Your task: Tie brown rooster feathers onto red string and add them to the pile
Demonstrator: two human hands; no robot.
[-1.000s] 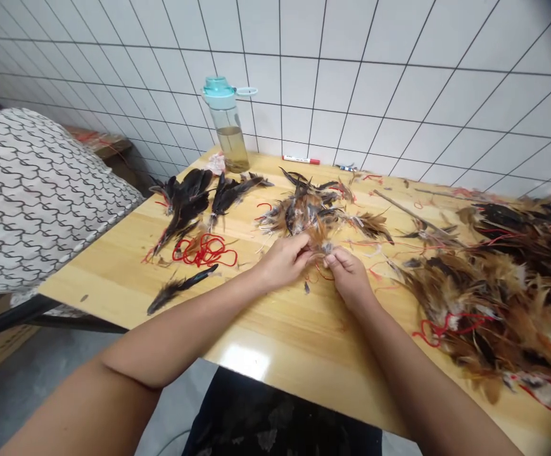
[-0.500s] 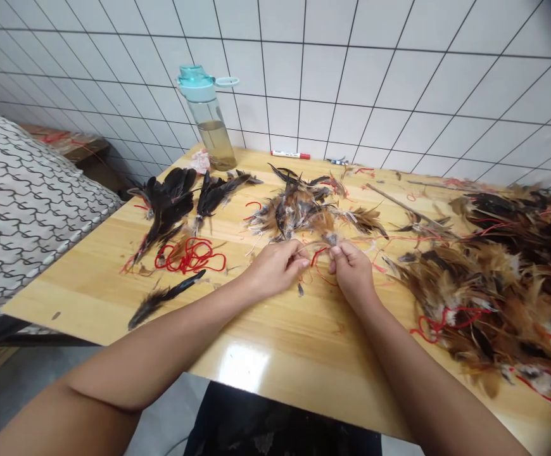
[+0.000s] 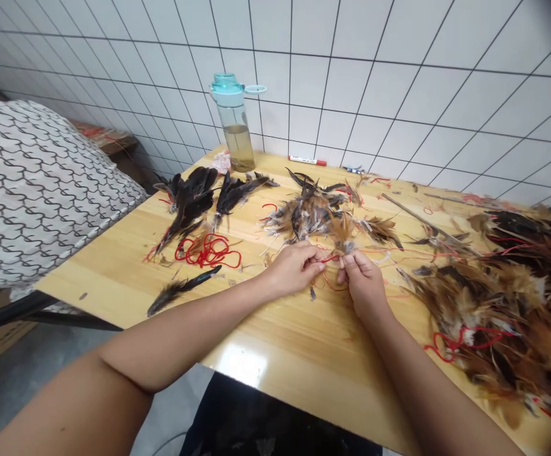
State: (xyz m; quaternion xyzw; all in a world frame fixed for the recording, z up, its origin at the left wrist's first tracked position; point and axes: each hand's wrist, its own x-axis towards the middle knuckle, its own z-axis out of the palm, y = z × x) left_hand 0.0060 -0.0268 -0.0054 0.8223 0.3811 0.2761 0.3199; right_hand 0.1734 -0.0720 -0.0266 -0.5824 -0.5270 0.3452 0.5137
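Note:
Over the middle of the wooden table (image 3: 275, 329), my left hand (image 3: 297, 267) pinches a length of red string (image 3: 330, 258). The string stretches across the small gap to my right hand (image 3: 363, 278). Brown feathers (image 3: 343, 233) stick up from between my right thumb and fingers, which are closed on their base. How the string meets the feathers is partly hidden by the fingers. Just behind the hands lies a loose heap of brown and dark feathers (image 3: 311, 212).
A water bottle (image 3: 237, 136) and a marker (image 3: 307, 161) stand by the tiled wall. Black feathers (image 3: 187, 202), coiled red cord (image 3: 209, 251) and one dark feather (image 3: 180, 291) lie left. A big feather pile (image 3: 503, 304) covers the right, a thin stick (image 3: 427, 221) behind it.
The view has shifted, so the table's things sit farther right. My left hand now holds the red string, drawn toward it from the feathers. The right hand keeps its grip on the feathers.

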